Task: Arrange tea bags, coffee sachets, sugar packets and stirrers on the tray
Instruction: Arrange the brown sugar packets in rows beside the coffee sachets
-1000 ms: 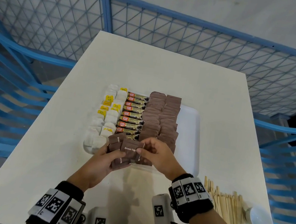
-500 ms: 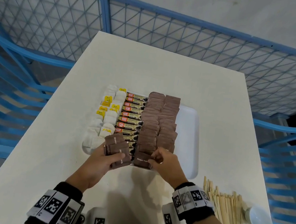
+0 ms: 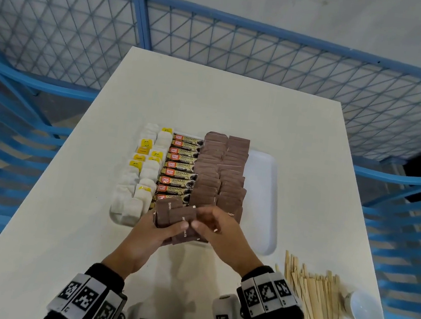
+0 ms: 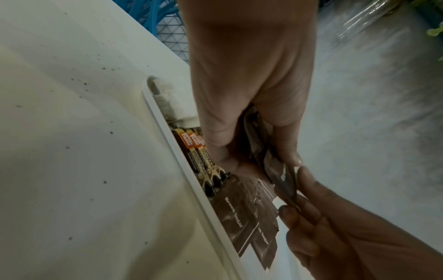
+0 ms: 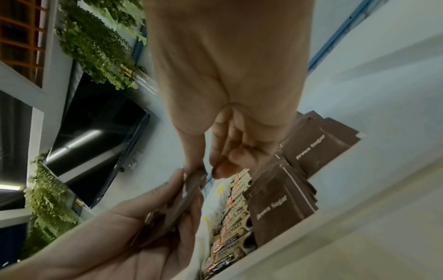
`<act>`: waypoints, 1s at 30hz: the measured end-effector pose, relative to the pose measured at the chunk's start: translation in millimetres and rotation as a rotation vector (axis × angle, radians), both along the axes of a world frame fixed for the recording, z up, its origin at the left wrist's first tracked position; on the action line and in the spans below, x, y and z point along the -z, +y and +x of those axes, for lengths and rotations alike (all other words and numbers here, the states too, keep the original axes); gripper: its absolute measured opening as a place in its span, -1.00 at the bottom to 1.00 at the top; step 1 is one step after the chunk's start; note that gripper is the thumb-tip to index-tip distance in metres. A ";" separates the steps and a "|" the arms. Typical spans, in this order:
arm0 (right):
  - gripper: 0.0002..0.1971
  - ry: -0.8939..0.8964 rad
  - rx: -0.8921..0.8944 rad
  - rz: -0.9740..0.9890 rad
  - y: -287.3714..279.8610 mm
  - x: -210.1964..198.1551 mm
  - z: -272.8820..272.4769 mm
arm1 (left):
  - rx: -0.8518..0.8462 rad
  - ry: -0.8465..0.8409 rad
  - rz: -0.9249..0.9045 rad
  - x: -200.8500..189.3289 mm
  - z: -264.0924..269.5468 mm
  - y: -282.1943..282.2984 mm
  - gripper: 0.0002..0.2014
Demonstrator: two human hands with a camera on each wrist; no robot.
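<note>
My left hand [image 3: 161, 230] grips a small stack of brown sugar packets [image 3: 174, 214] just above the near edge of the white tray [image 3: 261, 192]. My right hand [image 3: 199, 223] meets it from the right and pinches the edge of one packet [image 4: 286, 186] in that stack. On the tray lie tea bags [image 3: 138, 179] at the left, a column of coffee sachets [image 3: 181, 166], then two rows of brown sugar packets [image 3: 220, 171]. The tray's right strip is bare. Wooden stirrers [image 3: 315, 293] lie loose on the table, right of my right wrist.
Two white cups [image 3: 363, 310] stand at the table's near right corner beside the stirrers. The white table [image 3: 211, 100] is ringed by a blue mesh fence [image 3: 245, 51] and blue chairs [image 3: 6, 132].
Half a second ago my right hand was laying a packet at the near end of the sugar rows. It has come back left to the stack and pinches another packet.
</note>
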State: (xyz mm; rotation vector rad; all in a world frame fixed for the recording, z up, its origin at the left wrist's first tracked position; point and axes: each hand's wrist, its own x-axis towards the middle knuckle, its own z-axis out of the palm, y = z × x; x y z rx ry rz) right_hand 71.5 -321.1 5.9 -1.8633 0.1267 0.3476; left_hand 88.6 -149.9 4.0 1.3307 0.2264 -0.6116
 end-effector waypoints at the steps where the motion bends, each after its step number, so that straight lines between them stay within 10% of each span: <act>1: -0.70 0.008 -0.015 0.049 -0.1 -0.6 -1.1 | 0.007 -0.009 -0.005 -0.8 0.1 -1.6 -0.69; 5: -0.37 0.057 -0.044 0.208 -5.4 -4.5 -5.5 | 0.026 -0.020 -0.042 0.2 -0.6 -5.6 -0.63; 13: -0.88 0.085 -0.037 0.109 -23.2 1.8 -14.9 | 0.068 -0.039 0.041 6.3 0.2 -13.8 -0.62; 30: -0.83 0.161 0.257 -0.285 -68.0 36.3 5.5 | 0.031 0.163 -0.017 2.1 6.0 -12.8 -0.76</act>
